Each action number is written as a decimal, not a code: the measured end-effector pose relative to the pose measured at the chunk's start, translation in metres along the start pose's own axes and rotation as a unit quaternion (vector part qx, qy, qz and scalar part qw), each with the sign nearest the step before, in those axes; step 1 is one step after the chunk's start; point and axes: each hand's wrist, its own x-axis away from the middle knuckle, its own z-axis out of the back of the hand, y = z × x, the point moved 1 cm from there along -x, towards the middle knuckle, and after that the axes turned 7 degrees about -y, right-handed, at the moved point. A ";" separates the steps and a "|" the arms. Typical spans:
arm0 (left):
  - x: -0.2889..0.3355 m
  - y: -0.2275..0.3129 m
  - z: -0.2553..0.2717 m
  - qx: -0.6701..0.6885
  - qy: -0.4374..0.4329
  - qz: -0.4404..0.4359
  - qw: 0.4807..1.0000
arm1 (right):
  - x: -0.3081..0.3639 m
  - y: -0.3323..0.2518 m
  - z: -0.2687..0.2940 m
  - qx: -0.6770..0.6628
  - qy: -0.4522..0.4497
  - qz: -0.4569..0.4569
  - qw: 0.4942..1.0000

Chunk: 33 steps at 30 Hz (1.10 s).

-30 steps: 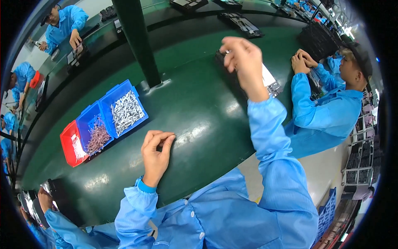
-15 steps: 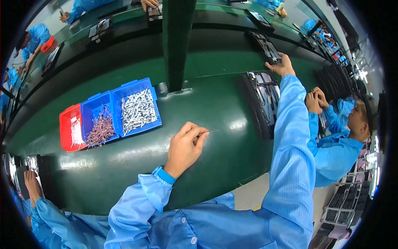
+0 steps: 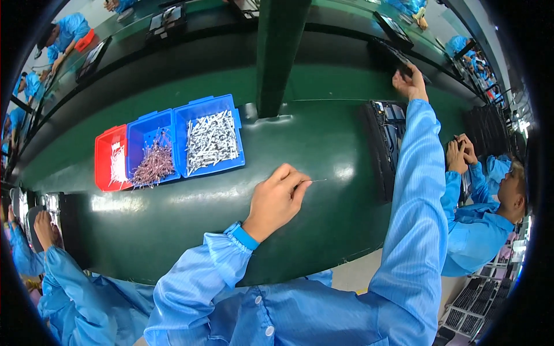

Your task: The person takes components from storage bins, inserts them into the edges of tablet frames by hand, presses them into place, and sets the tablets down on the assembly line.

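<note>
My left hand (image 3: 278, 199) is above the middle of the green table (image 3: 231, 230), with thumb and fingers pinched on a thin needle-like metal piece (image 3: 318, 180). Its exact kind is too fine to make out. A blue band circles that wrist. Far to the right, my right hand (image 3: 411, 85) reaches to the dark belt, its fingers at the near end of a flat black device tray (image 3: 396, 56). That tray is tilted, so mostly its dark edge shows. Below the hand a stack of black device trays (image 3: 378, 150) stands beside my right sleeve.
On the left stand a red bin (image 3: 101, 167) of white sticks, a blue bin (image 3: 135, 124) of brownish thin pieces and another blue bin (image 3: 236, 138) of white-and-dark pieces. A green post (image 3: 280, 57) rises behind. Co-workers sit at right (image 3: 482, 213) and lower left (image 3: 81, 288).
The view has shifted, so table and bins appear displaced. At my right hand the tray has tipped from showing its inside to nearly edge-on. My left hand keeps its pinch.
</note>
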 end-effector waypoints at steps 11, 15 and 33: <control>0.002 0.000 0.009 0.082 0.036 -0.004 0.996 | 0.254 0.070 -0.047 0.115 -0.185 0.220 0.951; 0.001 -0.008 0.008 0.211 0.098 -0.008 0.973 | 0.358 0.120 0.034 0.206 -0.228 0.219 0.926; 0.085 -0.003 0.044 0.237 0.083 0.003 0.968 | 0.516 0.309 0.081 0.119 -0.175 0.026 0.977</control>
